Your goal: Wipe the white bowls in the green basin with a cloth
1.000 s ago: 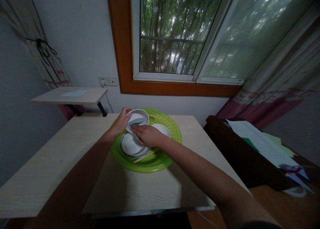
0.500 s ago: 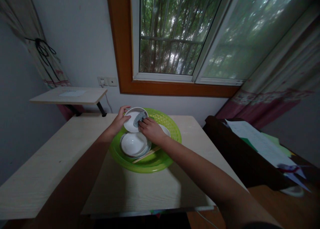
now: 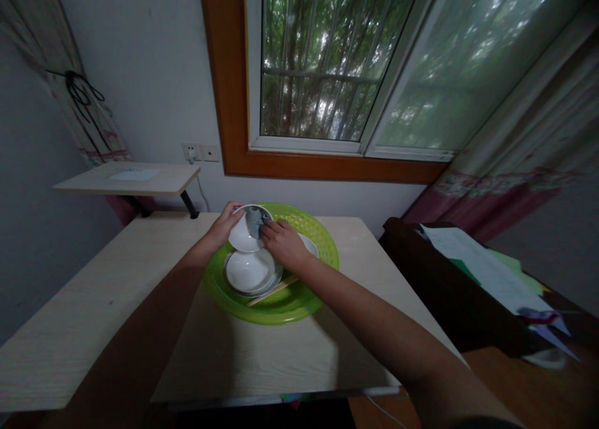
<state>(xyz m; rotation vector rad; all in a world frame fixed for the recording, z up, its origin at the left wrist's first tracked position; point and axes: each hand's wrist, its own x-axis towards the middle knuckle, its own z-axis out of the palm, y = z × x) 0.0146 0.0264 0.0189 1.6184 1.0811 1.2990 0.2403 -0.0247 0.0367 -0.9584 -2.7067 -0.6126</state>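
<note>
My left hand [image 3: 222, 225] grips the rim of a small white bowl [image 3: 243, 234], tilted up above a round green basket [image 3: 309, 295] on the table. My right hand [image 3: 283, 243] presses a grey cloth [image 3: 255, 220] into the bowl with closed fingers. Below the raised bowl, a white dish [image 3: 250, 270] lies in the basket. Another white dish [image 3: 311, 246] peeks out behind my right hand. A pair of wooden chopsticks [image 3: 274, 289] rests in the basket beside the lower dish.
The light wooden table [image 3: 93, 310] stands under a window [image 3: 322, 67]. A small shelf [image 3: 126, 179] sticks out at the left wall. At the right, papers [image 3: 486, 267] lie on a dark cabinet [image 3: 444, 292], with a curtain behind it.
The bowl has tipped up more steeply in my left hand. My right hand with the cloth has moved from its lower edge up into its far side.
</note>
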